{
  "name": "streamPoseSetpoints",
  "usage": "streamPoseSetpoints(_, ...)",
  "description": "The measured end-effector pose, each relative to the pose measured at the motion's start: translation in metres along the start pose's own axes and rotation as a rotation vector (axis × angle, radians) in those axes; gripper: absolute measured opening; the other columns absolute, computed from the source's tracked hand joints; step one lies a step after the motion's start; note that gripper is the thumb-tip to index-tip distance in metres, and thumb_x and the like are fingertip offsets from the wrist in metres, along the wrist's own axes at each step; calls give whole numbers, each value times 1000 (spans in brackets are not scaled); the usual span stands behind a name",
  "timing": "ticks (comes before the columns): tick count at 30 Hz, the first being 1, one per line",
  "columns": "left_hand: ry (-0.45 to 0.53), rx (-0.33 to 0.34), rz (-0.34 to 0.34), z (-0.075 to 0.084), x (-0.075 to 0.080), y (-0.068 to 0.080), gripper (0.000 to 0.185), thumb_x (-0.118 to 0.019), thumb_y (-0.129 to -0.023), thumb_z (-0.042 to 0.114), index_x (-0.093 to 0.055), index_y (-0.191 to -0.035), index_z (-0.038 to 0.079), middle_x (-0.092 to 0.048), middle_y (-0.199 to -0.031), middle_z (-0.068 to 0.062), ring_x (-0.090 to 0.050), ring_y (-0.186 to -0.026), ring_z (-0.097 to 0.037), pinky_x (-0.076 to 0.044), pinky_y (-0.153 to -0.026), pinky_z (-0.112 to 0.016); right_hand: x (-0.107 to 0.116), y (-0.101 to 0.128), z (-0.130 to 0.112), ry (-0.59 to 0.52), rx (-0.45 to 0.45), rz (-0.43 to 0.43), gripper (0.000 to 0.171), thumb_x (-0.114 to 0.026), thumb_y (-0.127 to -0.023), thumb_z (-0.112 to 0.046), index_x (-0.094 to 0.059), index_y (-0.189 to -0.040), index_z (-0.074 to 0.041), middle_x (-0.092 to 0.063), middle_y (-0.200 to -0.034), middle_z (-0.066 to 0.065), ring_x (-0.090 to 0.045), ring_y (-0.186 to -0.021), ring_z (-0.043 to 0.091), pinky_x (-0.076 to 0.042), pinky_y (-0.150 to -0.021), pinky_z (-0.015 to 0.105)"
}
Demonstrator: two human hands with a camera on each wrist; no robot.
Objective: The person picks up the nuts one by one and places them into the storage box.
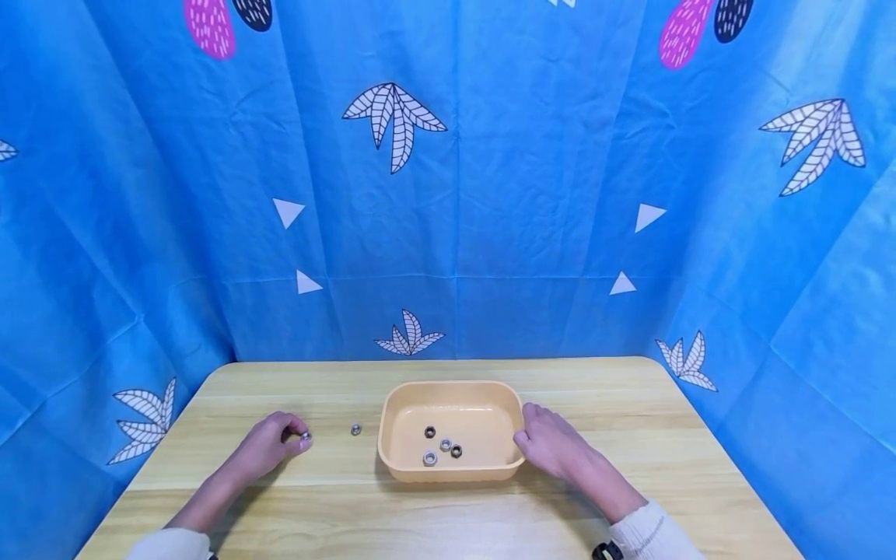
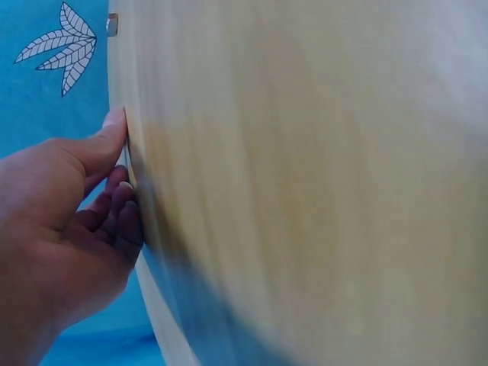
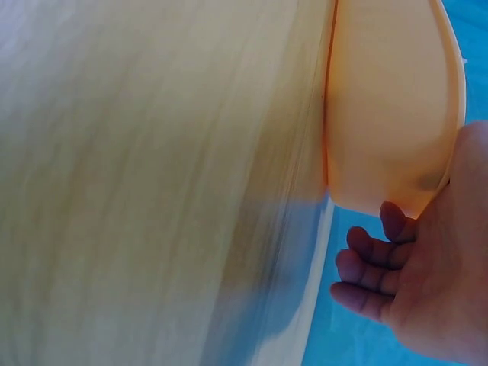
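Observation:
At the left of the table, my left hand [image 1: 269, 445] pinches a small silver hex nut [image 1: 306, 436] between thumb and fingertips, low over the wood. In the left wrist view the thumb and curled fingers [image 2: 128, 221] hide that nut. Another silver nut [image 1: 355, 429] lies loose between this hand and the peach plastic tub [image 1: 452, 473]. My right hand [image 1: 553, 442] grips the tub's right end, thumb at the rim and fingers curled against the outer wall. Several nuts lie inside the tub, among them a larger silver nut [image 1: 430, 458] and a dark nut [image 1: 430, 432].
The light wood table [image 1: 308, 513] has rounded far corners. A blue patterned curtain [image 1: 546, 194] hangs close behind it and along both sides. The tub stands near the middle of the table, its walls low.

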State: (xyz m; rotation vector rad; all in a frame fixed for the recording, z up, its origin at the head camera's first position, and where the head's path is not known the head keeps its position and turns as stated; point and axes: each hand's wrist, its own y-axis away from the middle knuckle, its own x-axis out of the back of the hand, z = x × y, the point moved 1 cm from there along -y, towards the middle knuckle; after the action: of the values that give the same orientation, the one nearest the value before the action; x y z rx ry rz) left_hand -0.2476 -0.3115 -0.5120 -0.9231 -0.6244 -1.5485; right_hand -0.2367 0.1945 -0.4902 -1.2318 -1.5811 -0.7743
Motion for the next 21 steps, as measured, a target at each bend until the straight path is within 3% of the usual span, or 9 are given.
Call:
streamPoseSetpoints(11,-17,2,-21,10,-3,-3,9,-75,-93,14,-70,-93,7,-63,-91,-3,-53,-83,-14,-44,-70,-26,1,-1,1,12,8,8,16,-55,-97,-21,-56,-101,-6,-51,-82,1,-47,-72,16,-40,-65,32)
streamPoseSetpoints(21,-94,-18,-46,26,-8,-10,8,-70,-96,12,-68,-93,6,-63,-86,-1,-54,-78,-12,-46,-67,-27,0,-1,1,1,-3,4,15,-55,-96,-21,-56,-100,-7,-51,-81,1,-46,-71,17,-39,-64,32)
